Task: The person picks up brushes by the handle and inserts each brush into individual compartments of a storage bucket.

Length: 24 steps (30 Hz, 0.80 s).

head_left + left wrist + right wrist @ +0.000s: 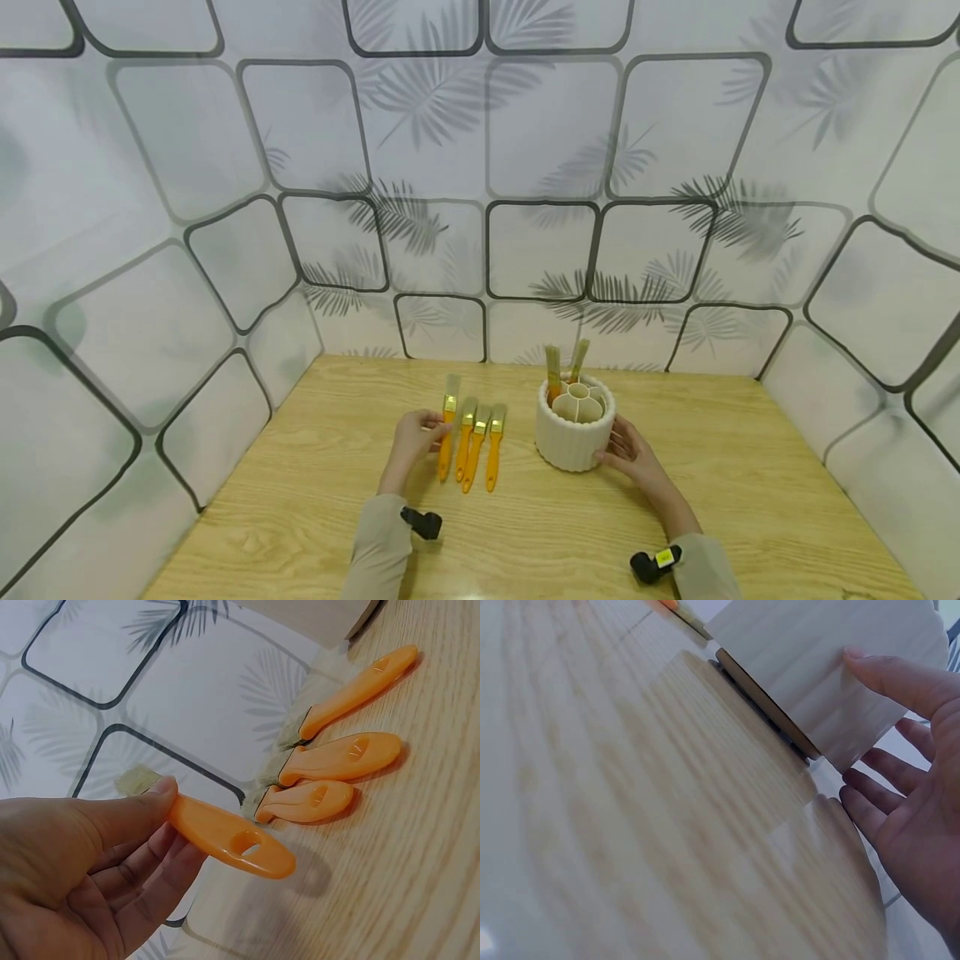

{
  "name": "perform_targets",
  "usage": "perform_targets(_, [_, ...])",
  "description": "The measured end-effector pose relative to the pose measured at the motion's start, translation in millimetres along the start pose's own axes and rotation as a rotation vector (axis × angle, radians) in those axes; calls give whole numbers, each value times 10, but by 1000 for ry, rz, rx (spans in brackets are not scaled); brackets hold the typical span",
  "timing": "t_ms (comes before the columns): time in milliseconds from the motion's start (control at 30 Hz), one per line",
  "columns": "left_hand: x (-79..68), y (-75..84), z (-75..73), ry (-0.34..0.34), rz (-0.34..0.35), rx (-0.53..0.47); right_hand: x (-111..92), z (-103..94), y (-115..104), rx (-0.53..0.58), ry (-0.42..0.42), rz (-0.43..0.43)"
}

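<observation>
Left hand (pixel 414 437) pinches brush (pixel 206 827); right hand (pixel 634 458) touches holder (pixel 566 446), perhaps loosely

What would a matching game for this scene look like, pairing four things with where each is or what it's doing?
Things:
1. Left hand
2. Right hand
3. Three brushes
4. Cream holder

Places and states:
A. Lying on the wooden table
B. Touching the holder's side
C. Containing two upright brushes, bristles up
D. Pinching a lifted brush

Right pairs: 1-D, 2-B, 3-A, 4-C
</observation>
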State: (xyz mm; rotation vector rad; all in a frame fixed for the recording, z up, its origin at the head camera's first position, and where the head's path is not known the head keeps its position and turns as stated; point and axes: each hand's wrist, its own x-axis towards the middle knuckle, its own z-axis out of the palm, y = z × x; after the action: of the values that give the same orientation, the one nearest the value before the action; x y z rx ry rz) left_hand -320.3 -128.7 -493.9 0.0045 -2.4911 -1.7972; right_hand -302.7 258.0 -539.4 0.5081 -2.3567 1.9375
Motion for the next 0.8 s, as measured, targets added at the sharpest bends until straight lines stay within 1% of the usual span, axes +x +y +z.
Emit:
perform_targets(267, [4,7,0,-1,0,2,-3,0,5,1,10,-2])
perform_targets(567, [27,22,-1,6,29,2,-9,-10,29,20,6,-15])
perform_targets(800, [30,40,6,18,67,-24,-7,-17,20,35,-4,23])
